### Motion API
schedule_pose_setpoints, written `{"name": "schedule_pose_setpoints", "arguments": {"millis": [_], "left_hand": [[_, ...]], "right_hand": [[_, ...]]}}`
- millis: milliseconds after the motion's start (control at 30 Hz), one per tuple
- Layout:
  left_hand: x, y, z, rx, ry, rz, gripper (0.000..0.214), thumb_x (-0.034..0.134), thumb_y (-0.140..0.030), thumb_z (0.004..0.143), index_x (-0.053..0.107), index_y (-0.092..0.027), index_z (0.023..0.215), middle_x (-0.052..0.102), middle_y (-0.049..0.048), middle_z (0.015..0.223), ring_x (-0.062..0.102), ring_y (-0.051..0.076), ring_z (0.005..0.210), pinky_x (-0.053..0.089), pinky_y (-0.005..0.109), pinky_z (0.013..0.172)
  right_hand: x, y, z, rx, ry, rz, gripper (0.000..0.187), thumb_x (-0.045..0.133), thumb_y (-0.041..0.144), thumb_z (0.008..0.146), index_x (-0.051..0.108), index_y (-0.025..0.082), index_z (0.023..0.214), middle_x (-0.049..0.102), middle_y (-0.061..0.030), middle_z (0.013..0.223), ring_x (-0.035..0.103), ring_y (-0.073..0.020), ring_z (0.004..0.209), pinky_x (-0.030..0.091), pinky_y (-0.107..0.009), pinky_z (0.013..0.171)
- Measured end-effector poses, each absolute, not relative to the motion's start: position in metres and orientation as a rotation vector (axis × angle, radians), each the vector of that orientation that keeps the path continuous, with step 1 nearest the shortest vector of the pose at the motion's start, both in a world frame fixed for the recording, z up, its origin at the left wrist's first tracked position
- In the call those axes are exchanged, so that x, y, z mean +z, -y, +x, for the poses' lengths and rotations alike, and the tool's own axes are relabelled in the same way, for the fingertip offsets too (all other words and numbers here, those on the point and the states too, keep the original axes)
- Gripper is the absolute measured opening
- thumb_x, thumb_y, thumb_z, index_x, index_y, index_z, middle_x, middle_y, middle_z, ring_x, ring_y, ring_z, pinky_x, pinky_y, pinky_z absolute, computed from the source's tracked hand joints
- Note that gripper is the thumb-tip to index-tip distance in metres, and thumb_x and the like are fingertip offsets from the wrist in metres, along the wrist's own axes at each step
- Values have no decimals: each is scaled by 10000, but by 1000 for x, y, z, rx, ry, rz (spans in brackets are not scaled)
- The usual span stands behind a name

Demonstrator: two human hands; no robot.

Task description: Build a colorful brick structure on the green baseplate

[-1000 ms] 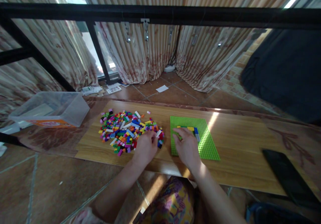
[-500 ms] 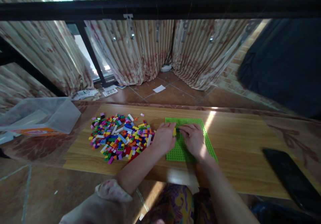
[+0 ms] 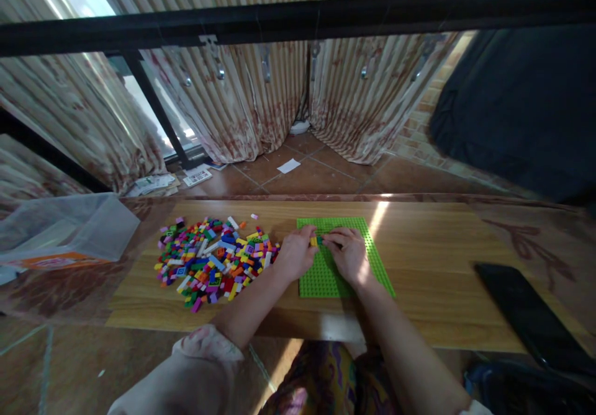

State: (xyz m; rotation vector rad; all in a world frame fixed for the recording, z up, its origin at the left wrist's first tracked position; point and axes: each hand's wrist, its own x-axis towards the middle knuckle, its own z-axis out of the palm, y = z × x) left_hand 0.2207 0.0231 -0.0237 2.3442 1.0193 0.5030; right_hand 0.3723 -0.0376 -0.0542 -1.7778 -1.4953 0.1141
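Observation:
Over the upper part of the green baseplate (image 3: 321,286), my two hands meet with their fingertips close together. My left hand (image 3: 296,256) pinches a small yellow brick (image 3: 313,241). Directly beside it, a small dark green brick (image 3: 320,240) sits at the fingertips of my right hand (image 3: 350,257), which are closed on it. Whether the two bricks are joined, I cannot tell. To the left of my left hand spreads a loose pile of colourful toy bricks (image 3: 216,260).
A clear plastic bin (image 3: 112,226) with an orange label stands left of the wooden board (image 3: 423,247). On the right lies a black phone-like slab (image 3: 516,303). A dark rail (image 3: 279,24) crosses in front of the curtains, and papers lie on the floor beyond.
The view has tilted and shifted slightly, so the scene sits further left. Both hands remain over the baseplate, and the yellow and dark green bricks show more clearly between the fingertips.

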Motion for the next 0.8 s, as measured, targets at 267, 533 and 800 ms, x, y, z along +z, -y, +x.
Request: {"name": "schedule_pose_setpoints", "arguments": {"millis": [267, 533, 800], "left_hand": [[-16, -24, 216, 394, -938, 2540, 372, 562, -146, 850, 480, -141, 1213, 647, 122, 1104, 617, 234, 1037, 501, 390, 920], [-1, -36, 214, 349, -902, 2569, 339, 550, -164, 858, 515, -162, 1195, 670, 89, 1069, 633, 212, 1000, 505, 370, 907], [22, -24, 201, 476, -970, 2398, 360, 619, -187, 836, 545, -187, 1188, 687, 53, 1103, 675, 168, 860, 530, 324, 858]], "right_hand": [[-54, 38, 371, 129, 1479, -1752, 144, 637, 285, 839, 780, 305, 833, 712, -42, 922, 560, -227, 933, 448, -380, 849], [-55, 39, 372, 179, 1460, -1721, 172, 607, 305, 856, 778, 304, 838, 712, -41, 926, 568, -230, 937, 444, -402, 869], [-52, 42, 371, 250, 1357, -1630, 137, 659, 349, 794, 772, 288, 839, 721, -41, 909, 592, -236, 930, 450, -433, 916]]}}
